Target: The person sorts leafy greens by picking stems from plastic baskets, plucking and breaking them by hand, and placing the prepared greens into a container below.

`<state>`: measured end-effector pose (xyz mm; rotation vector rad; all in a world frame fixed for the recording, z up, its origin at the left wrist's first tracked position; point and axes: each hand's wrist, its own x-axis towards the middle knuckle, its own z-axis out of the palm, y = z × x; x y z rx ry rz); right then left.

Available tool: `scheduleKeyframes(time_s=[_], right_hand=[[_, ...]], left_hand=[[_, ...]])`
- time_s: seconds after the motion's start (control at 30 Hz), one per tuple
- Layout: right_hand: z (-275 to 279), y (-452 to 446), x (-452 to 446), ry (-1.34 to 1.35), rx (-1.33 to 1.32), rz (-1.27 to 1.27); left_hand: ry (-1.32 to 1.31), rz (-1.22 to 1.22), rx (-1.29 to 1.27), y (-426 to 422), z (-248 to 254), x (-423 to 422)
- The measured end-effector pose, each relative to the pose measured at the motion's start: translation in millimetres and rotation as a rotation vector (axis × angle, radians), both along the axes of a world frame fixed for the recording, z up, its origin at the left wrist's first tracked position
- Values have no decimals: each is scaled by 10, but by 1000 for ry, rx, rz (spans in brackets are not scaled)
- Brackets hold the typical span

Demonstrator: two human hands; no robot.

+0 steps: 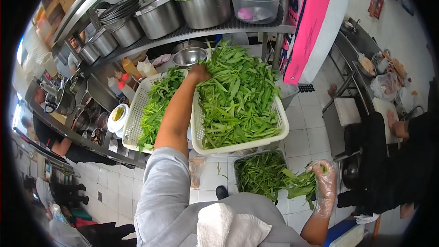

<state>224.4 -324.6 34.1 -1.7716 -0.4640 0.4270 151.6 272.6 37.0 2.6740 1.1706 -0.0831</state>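
My right hand (323,174), in a clear plastic glove, is closed around a bunch of long-leaved greens (302,184), held out at the right. Below and left of that bunch, a tub of cut greens (260,169) stands low, near the floor. My bare left hand (200,72) reaches to the upper left of a heap of leafy greens (238,96); its fingers are hidden among the leaves. That heap fills a large cream plastic basket (242,147). Left of it, partly behind my forearm, a second perforated basket (134,116) holds more greens.
Above the baskets runs a metal shelf (183,39) with steel pots (206,11) and a clear plastic tub (256,4). A steel bowl (190,56) stands behind the baskets. Sauce bottles (130,68) are at the left. A co-worker in black (388,151) is close on the right.
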Motion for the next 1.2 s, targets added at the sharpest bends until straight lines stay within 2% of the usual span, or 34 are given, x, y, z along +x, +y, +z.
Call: scheduleKeyframes(time_s=[0.07,0.1,0.13,0.2,0.23,0.27,0.33,0.37,0.4,0.43,0.5,0.57,0.67,0.83,0.9,0.93,1.03,1.1,1.17,1.2], right_hand=[[58,8,-22,35,-10,-17],[101,19,-30,65,-17,-27],[195,40,-73,-68,-55,-16],[200,62,-83,-75,-43,-13],[185,57,-85,-89,-22,-1],[172,53,-83,-108,-30,10],[173,70,-127,-36,-4,2],[171,77,-143,30,30,-4],[153,66,-145,64,20,10],[158,66,-159,78,12,4],[208,81,-157,-4,-19,124],[228,97,-186,-8,5,139],[245,121,-185,64,55,126],[172,156,-203,50,2,139],[113,140,-170,1,-2,166],[89,131,-160,-44,-7,188],[115,127,-172,-53,5,179],[55,96,-145,-41,-16,179],[46,109,-155,-33,-31,180],[71,114,-174,-12,-19,177]], left_hand=[[-136,-69,114,-47,-50,-33],[-133,-75,104,-154,73,-93],[-202,-147,150,-275,193,-128],[-269,-215,193,-578,470,-216],[-327,-266,369,-809,508,-280],[-386,-315,547,-1032,489,-343],[-316,-371,629,-1515,317,-458],[-267,-374,597,-1672,44,-492],[-164,-410,680,-1819,-218,-548],[-155,-419,668,-1903,-362,-612],[-165,-383,394,-2026,-583,-690],[-262,-381,369,-1993,-665,-745],[-597,-248,166,-2058,-478,-837],[-714,-52,247,-1960,-296,-871],[-1061,-17,290,-1766,-306,-858],[-1112,-23,279,-1706,-258,-890],[-1055,-46,397,-1462,-338,-942],[-963,-102,372,-1352,-474,-980],[-725,-218,383,-1336,-560,-969],[-627,-212,257,-1334,-589,-966]])
